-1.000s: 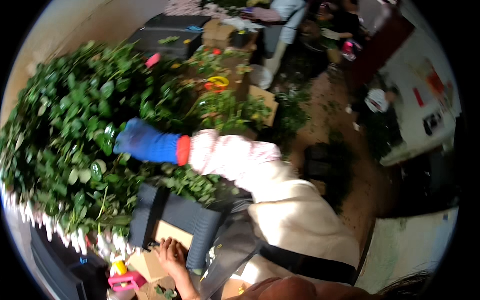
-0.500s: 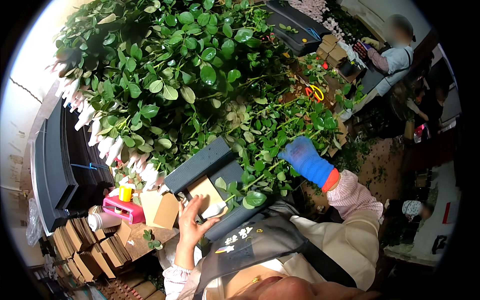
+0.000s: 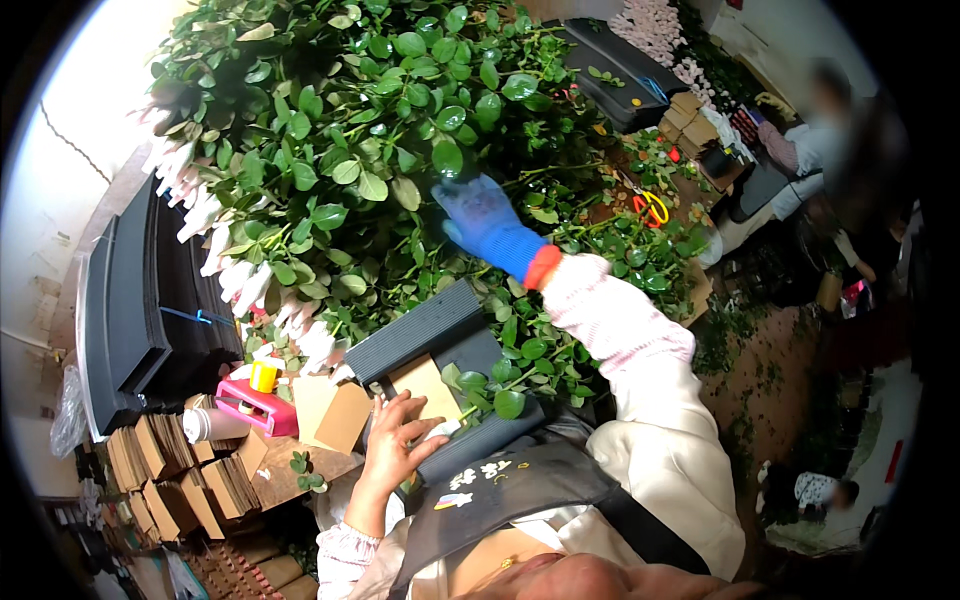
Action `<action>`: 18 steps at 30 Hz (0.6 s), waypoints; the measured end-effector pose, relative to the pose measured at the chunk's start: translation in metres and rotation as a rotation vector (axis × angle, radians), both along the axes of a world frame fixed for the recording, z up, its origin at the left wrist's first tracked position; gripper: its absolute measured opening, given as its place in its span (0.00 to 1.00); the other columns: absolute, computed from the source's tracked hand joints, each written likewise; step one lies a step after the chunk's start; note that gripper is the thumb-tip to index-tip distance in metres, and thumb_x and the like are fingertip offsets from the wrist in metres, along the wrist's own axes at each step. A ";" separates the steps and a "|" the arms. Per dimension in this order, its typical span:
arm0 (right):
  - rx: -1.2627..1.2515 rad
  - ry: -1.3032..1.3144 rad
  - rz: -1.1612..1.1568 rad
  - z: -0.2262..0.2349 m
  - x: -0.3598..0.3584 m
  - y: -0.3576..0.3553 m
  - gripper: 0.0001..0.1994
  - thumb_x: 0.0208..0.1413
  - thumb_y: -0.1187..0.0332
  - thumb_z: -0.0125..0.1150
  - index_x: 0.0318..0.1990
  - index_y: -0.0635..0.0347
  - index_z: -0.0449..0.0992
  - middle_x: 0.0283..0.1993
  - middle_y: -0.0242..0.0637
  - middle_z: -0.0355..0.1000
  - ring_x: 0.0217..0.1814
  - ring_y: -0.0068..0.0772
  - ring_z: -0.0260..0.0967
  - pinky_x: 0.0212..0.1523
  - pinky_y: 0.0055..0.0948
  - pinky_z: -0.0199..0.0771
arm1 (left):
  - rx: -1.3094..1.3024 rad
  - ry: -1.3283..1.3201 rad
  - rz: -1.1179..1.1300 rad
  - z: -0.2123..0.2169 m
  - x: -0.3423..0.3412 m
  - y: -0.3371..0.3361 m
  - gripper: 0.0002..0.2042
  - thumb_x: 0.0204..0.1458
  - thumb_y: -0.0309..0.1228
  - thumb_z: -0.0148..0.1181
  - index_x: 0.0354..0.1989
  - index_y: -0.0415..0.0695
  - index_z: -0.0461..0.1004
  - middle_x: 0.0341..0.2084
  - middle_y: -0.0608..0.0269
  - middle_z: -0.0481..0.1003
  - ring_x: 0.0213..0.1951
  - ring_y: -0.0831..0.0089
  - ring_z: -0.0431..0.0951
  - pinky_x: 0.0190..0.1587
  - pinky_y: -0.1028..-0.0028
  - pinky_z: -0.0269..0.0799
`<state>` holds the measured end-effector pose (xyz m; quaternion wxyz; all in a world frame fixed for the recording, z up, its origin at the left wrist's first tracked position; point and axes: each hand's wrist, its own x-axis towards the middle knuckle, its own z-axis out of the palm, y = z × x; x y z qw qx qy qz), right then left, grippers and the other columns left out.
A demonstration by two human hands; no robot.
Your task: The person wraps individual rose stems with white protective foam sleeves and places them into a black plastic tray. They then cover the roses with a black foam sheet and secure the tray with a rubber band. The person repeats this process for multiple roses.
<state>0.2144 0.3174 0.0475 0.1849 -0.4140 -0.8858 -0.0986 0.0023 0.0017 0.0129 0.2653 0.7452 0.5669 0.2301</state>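
Note:
My bare left hand (image 3: 393, 445) rests with stretched fingers over a piece of cardboard (image 3: 428, 385) and beside a white rose bud (image 3: 440, 430). Bud and cardboard lie in a folded dark grey corrugated sheet (image 3: 415, 330) at my chest. The rose's leafy stem runs off to the right. My right hand (image 3: 485, 220), in a blue glove with a red cuff, is at the big heap of leafy rose stems (image 3: 370, 150). Its fingers look apart and somewhat blurred, with no stem visible in them. Pale rose heads (image 3: 255, 285) line the heap's left side.
Stacked dark sheets (image 3: 130, 310) stand at left, above folded cardboard pieces (image 3: 185, 470). Nearby are a pink tape dispenser (image 3: 262, 408) and a white cup (image 3: 215, 424). Yellow-handled scissors (image 3: 652, 209) lie at far right. A co-worker (image 3: 810, 150) stands beyond them.
My right hand has left the stem at the right and moved left and away, to the heap. My left hand stays by the bud, its fingers slightly shifted. The view has shifted a little.

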 end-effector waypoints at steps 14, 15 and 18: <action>0.040 0.051 0.080 0.063 0.186 -0.062 0.21 0.48 0.76 0.62 0.52 0.51 0.78 0.49 0.36 0.76 0.55 0.46 0.71 0.59 0.45 0.71 | 0.029 -0.016 0.008 -0.010 -0.003 -0.005 0.19 0.43 0.42 0.75 0.46 0.52 0.85 0.53 0.58 0.77 0.63 0.51 0.70 0.70 0.42 0.53; 0.026 0.060 0.086 0.072 0.196 -0.076 0.22 0.47 0.77 0.63 0.53 0.50 0.78 0.50 0.36 0.75 0.57 0.46 0.70 0.61 0.45 0.69 | 0.021 -0.050 0.041 -0.009 -0.003 -0.007 0.22 0.42 0.42 0.76 0.47 0.52 0.84 0.53 0.57 0.77 0.63 0.51 0.71 0.70 0.43 0.53; -0.186 0.094 0.068 0.062 0.223 -0.102 0.24 0.46 0.76 0.63 0.55 0.48 0.78 0.51 0.37 0.75 0.59 0.47 0.69 0.63 0.44 0.68 | -0.060 -0.171 0.125 -0.014 -0.004 -0.002 0.34 0.39 0.44 0.79 0.57 0.47 0.77 0.53 0.52 0.78 0.62 0.52 0.72 0.71 0.45 0.52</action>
